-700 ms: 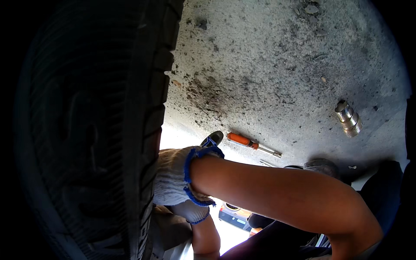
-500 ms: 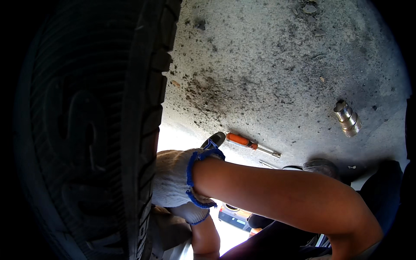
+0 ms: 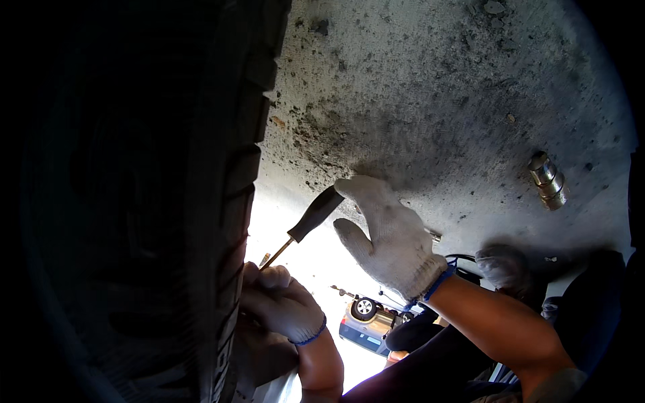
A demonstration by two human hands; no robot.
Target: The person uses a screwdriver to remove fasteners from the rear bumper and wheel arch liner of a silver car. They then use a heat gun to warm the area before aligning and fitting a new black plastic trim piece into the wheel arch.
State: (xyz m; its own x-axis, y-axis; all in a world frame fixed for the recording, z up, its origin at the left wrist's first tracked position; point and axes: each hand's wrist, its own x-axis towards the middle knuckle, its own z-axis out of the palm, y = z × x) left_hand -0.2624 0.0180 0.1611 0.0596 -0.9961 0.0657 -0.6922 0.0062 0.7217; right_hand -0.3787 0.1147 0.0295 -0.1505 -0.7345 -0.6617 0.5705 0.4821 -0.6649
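A black-handled screwdriver (image 3: 316,213) slants from the upper right down toward the tyre (image 3: 242,195), which fills the left side. My left hand (image 3: 285,309), in a white knit glove, is closed around the lower shaft beside the tread. What the tip meets is hidden. My right hand (image 3: 396,245), also gloved, has its thumb spread away from its fingers. Its fingertips touch the butt of the screwdriver handle without wrapping around it. Behind this hand, the metal end of an orange-handled tool (image 3: 435,236) shows.
A stepped metal socket (image 3: 549,181) lies on the stained concrete floor (image 3: 430,87) at the right. A dark shoe (image 3: 502,265) is below it. In the bright background stands a vehicle (image 3: 366,329) with a visible wheel.
My right hand has swung away from the tyre to the right, its fingers now spread. The screwdriver and my left hand, mostly hidden before, now show. The orange handle is now covered.
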